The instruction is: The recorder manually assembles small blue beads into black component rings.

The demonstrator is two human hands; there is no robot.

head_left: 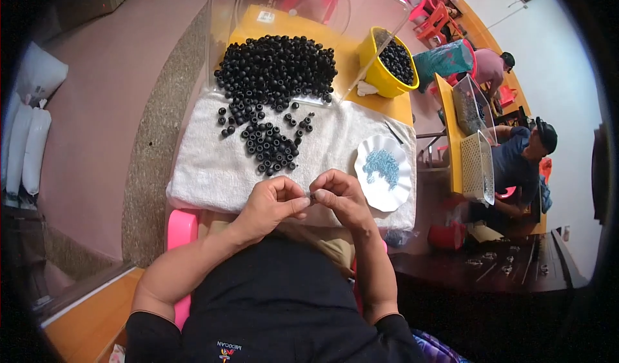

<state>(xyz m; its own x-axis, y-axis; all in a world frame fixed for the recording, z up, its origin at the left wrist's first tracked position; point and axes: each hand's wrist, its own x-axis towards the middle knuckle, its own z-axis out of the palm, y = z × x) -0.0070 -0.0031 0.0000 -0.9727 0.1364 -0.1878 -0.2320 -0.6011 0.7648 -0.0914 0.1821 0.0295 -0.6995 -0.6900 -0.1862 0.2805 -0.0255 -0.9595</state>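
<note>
The fingertips of the left hand [271, 203] and right hand [340, 195] meet, pinched nearly closed around 1 small dark ring-shaped bead [311, 198] held between them, just above the near edge of a white terry towel [206, 163]. At 12 o'clock from the hands a loose pile of black ring beads [271, 145] lies on the towel, and at 2 o'clock sits a white scalloped plastic plate [387, 189] holding small pale blue rings [382, 165]. Farther off at 1 o'clock stands a yellow plastic bucket [380, 79] of black beads.

Pink floor [116, 105], white wall [554, 60]
</note>
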